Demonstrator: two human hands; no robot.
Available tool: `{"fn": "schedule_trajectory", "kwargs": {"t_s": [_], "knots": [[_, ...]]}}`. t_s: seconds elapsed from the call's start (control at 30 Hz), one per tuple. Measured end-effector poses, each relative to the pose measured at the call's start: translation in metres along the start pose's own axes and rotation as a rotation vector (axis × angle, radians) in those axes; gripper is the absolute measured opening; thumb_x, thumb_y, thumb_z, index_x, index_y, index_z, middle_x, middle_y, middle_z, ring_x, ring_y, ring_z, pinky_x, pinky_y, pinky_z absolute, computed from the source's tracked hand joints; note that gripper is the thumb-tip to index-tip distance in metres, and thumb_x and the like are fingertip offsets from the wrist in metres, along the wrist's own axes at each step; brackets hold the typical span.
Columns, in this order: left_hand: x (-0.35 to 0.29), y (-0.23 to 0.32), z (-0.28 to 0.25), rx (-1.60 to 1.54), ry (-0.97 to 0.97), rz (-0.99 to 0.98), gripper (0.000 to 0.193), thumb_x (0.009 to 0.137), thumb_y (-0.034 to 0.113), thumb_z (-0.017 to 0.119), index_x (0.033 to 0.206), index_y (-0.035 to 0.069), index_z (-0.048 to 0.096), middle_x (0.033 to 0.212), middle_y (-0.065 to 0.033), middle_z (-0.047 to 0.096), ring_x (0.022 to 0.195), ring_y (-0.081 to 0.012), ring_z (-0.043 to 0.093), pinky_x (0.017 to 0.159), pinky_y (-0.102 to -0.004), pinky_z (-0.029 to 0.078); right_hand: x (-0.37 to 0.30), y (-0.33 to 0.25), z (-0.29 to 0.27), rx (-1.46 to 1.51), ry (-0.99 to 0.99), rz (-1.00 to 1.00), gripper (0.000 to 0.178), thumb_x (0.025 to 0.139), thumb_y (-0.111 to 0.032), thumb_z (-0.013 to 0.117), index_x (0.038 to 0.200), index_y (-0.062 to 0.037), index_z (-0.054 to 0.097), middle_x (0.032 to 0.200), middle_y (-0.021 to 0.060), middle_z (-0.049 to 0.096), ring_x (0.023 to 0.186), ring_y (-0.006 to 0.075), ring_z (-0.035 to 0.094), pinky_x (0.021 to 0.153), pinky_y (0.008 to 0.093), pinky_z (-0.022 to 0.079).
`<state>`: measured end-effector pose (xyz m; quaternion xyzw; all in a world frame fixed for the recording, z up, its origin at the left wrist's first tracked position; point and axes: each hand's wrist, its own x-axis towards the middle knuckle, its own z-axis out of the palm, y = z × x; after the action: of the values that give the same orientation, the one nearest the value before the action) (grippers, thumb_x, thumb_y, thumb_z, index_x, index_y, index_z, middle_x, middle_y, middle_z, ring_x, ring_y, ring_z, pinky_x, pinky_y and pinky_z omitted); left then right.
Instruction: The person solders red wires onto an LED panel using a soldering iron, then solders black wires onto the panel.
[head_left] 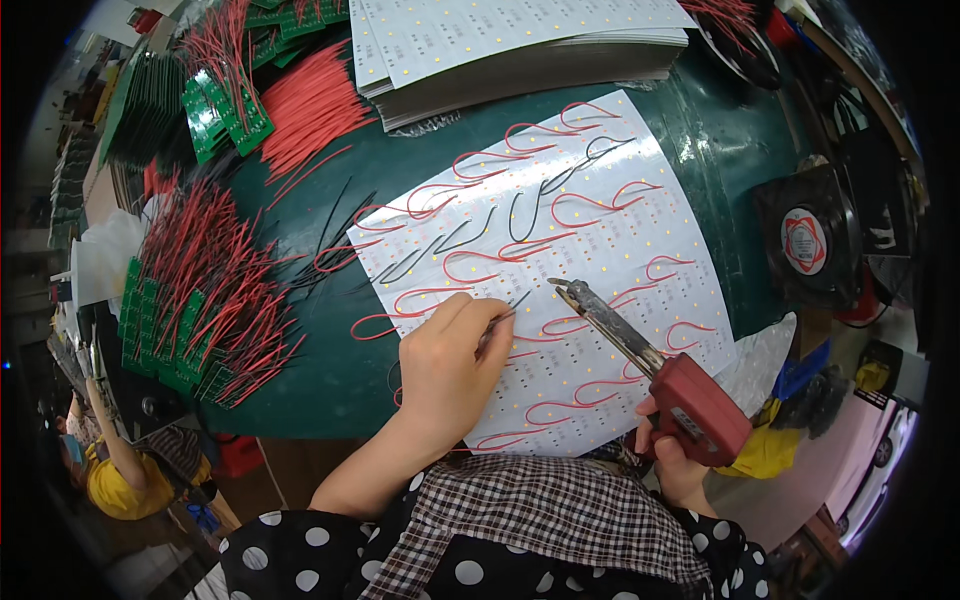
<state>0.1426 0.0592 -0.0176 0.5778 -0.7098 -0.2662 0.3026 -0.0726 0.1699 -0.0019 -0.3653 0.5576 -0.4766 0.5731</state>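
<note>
A white circuit-board sheet [660, 230] lies at a slant on the green table, dotted with small yellow pads. Rows of looped red wires [590, 212] and some black wires [527, 222] are attached across it. Over the sheet's left part, my left hand [455, 355] pinches a thin black wire [519, 302] whose end points up and right. My right hand [668, 455] grips a red-bodied soldering gun [700, 410] from below, its fingers partly hidden. The gun's dark tip lies just right of the wire's end, apart from it.
A thick stack of white sheets [520, 75] stands at the back. At left are bundles of red wires [315, 100] and green boards with wires [215, 310]. A black fan [808, 240] stands at right. Another person in yellow [125, 485] is at far left.
</note>
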Motion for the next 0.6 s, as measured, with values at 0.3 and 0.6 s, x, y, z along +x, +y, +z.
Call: {"fn": "schedule_trajectory", "kwargs": {"t_s": [0.3, 0.6], "knots": [[0.002, 0.002, 0.007, -0.024, 0.046, -0.045, 0.008, 0.072, 0.0, 0.065, 0.077, 0.002, 0.06, 0.065, -0.0045, 0.055, 0.052, -0.0107, 0.049, 0.045, -0.0219, 0.038, -0.003, 0.017, -0.009, -0.259, -0.03, -0.053, 0.053, 0.08, -0.036, 0.063, 0.111, 0.0039, 0.045, 0.083, 0.0086, 0.053, 0.06, 0.0127, 0.049, 0.053, 0.024, 0.039], [0.003, 0.001, 0.008, -0.011, 0.033, -0.037, 0.008, 0.072, 0.0, 0.065, 0.077, 0.002, 0.059, 0.066, -0.0057, 0.056, 0.053, -0.0127, 0.051, 0.045, -0.0229, 0.04, -0.007, 0.025, -0.018, -0.346, -0.071, -0.023, 0.043, 0.081, -0.033, 0.061, 0.101, 0.0027, 0.048, 0.073, 0.0067, 0.052, 0.061, 0.0135, 0.048, 0.057, 0.0254, 0.039]]}}
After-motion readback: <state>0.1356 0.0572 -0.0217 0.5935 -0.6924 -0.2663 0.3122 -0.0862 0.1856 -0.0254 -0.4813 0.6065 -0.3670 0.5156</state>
